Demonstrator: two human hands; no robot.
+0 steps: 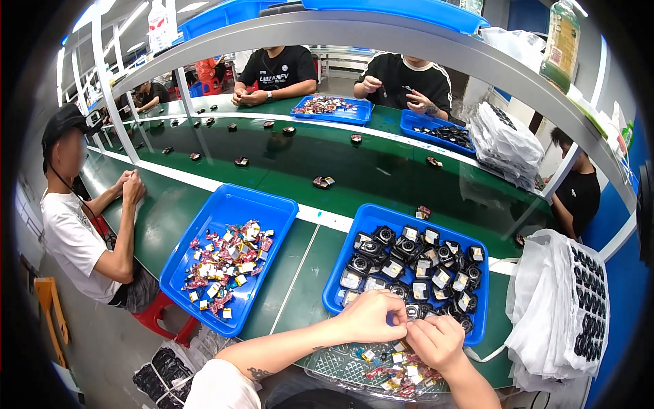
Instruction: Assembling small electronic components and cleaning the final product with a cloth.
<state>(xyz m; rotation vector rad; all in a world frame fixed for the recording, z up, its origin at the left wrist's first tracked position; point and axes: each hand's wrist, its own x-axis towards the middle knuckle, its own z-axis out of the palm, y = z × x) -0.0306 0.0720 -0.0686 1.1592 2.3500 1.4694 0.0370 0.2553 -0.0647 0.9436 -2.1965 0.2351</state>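
My left hand (373,316) and my right hand (436,339) meet at the near edge of the right blue tray (330,296). Fingers of both are pinched together, and whatever small piece lies between them is hidden. Black casings (392,268) with round dials or pale square patches fill that tray. Just below my hands, a clear plastic tray (334,368) carries small red parts (381,373) with white and yellow blocks.
Left of my forearm stands another blue tray (178,262) heaped with similar red parts. White sheets of black pieces (589,300) are stacked at right. Beyond, black units dot the dark green conveyor (272,163). Co-workers sit across and at left; a metal frame (327,28) spans overhead.
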